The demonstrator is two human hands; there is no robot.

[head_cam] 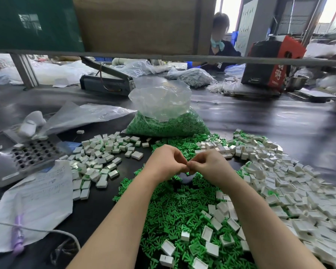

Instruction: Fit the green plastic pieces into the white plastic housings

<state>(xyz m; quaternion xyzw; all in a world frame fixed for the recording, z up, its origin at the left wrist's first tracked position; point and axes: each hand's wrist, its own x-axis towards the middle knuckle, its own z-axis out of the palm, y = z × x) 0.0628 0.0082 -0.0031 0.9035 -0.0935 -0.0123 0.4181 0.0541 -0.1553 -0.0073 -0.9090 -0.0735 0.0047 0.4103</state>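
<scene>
1. The left hand (166, 162) and right hand (208, 165) meet fingertip to fingertip above the dark table (260, 121), both with fingers curled inward. Something small is pinched between them, but it is hidden by the fingers and I cannot tell what it is.
2. A white housing (186, 178) shows just below the joined fingertips; whether a hand touches it is not clear.
3. Loose green pieces (169, 210) are heaped under and between the forearms, running to the near edge of the view.
4. White housings (291, 183) form a wide heap on the right, touching the green heap and reaching the right edge of the view.
5. A smaller scatter of housings with green showing in them (99, 158) lies to the left of the hands, with a bare strip of table between it and the green heap.
6. A clear bag of green pieces (167, 121) stands beyond the hands, mouth open upward.
7. At the left sit a grey tray with a grid of holes (30, 154), a written sheet of paper (37, 200) and a purple pen (17, 233) on the paper.
8. Beyond the bag the table is a broad open dark stretch up to a metal rail (182, 57).
9. Another person (220, 41) sits behind that rail.
</scene>
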